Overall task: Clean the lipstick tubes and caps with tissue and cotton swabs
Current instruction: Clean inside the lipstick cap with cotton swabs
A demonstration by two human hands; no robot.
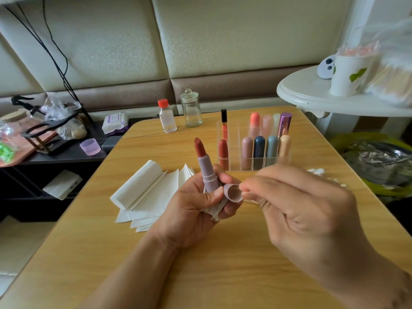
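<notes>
Unlabelled lipstick tube [206, 170] in left hand [191, 210]

no readable text, wipes pack [115, 122] label too blurred

Tissues [142, 192] on table [200, 264] left, organizer [254, 161] behind hands, bottle [167, 118] beyond.

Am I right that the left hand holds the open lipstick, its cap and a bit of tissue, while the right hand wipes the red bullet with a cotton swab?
Not quite. In the head view the right hand works at the mouth of the cap, not at the red bullet; what it pinches is blurred. The left hand does hold the open lipstick, the cap and a bit of tissue.
</notes>
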